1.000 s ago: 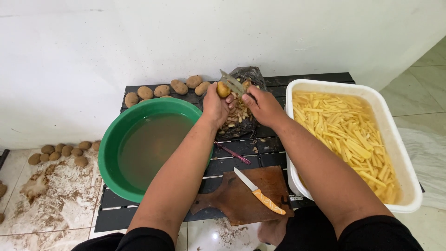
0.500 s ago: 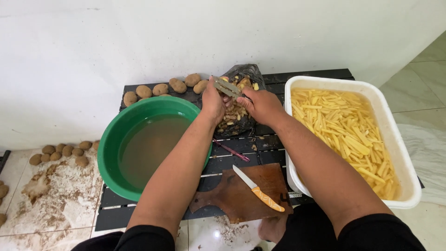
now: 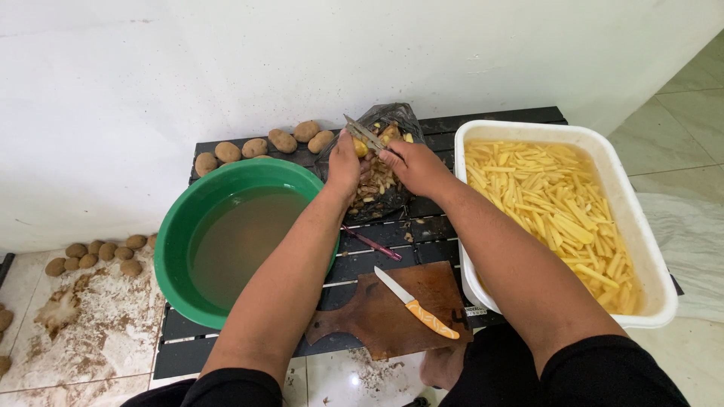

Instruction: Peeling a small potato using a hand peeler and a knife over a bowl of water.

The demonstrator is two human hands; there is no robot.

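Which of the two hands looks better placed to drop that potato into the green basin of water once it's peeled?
Probably the left hand: it grips the potato and is nearer the green basin. The right hand holds the peeler.

Potato (image 3: 360,146) mostly hidden inside left hand (image 3: 345,162); peeler (image 3: 364,133) handle buried in right hand (image 3: 411,167) (grip unclear); floor potatoes (image 3: 6,319) cut by left edge.

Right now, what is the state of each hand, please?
Left hand: closed on a partly peeled potato.
Right hand: closed on a peeler, its blade against the potato, above the dark bag of peels.
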